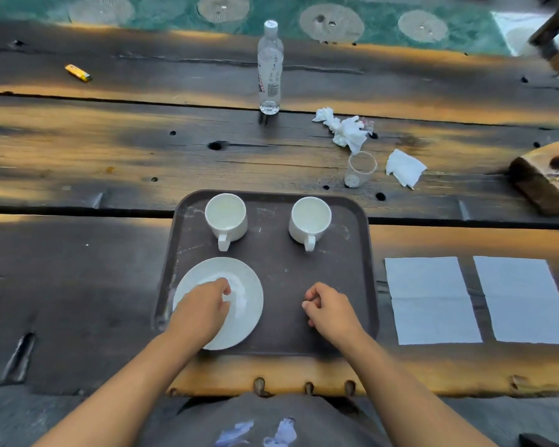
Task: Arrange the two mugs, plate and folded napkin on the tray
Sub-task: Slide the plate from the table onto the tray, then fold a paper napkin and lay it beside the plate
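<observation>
A dark brown tray (271, 262) lies on the wooden table in front of me. Two white mugs stand upright at its far side, one on the left (226, 217) and one on the right (309, 221), handles pointing toward me. A white plate (239, 285) sits in the tray's near left corner. My left hand (204, 304) hovers over or rests on the plate with fingers curled, holding nothing I can see. My right hand (329, 306) sits over the tray's near right part, fingers loosely curled and empty. Two flat white napkins lie right of the tray, a nearer one (431, 300) and a farther one (526, 298).
A clear water bottle (270, 67) stands at the back centre. Crumpled tissues (346, 129), a tipped plastic cup (359, 169) and another tissue (404, 167) lie beyond the tray to the right. A yellow lighter (78, 73) lies far left. A wooden block (549, 179) is at the right edge.
</observation>
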Available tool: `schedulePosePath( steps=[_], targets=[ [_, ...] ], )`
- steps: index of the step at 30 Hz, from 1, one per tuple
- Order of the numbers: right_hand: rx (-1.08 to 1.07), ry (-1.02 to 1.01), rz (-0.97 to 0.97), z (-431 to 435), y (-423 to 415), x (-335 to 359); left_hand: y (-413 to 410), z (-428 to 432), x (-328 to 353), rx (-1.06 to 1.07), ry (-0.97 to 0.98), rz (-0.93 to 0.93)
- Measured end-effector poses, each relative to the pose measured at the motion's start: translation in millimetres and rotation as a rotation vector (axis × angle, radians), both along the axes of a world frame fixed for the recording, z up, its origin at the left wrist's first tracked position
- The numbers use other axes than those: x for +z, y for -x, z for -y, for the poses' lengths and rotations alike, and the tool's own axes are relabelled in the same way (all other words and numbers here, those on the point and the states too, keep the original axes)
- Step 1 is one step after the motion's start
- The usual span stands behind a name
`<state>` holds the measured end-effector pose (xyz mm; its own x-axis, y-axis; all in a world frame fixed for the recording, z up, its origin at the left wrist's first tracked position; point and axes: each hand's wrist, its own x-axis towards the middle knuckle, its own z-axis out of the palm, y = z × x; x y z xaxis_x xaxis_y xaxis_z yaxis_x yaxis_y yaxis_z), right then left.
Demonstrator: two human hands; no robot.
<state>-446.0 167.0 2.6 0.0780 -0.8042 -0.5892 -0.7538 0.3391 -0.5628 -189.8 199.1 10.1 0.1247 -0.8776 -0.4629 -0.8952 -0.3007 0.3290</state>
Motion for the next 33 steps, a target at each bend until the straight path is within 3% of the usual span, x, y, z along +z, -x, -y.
schedulePosePath(
  steps=[17,24,33],
  targets=[
    [0.075,0.179,-0.076,19,255,-3,269,35,-1,-0.253,0.096,-0.06],
    [0.104,0.2,-0.135,36,314,-8,319,51,-9,-0.278,0.072,-0.143],
    [0.319,0.277,-0.265,60,346,-27,343,70,-28,-0.399,0.099,-0.01]
  ],
)
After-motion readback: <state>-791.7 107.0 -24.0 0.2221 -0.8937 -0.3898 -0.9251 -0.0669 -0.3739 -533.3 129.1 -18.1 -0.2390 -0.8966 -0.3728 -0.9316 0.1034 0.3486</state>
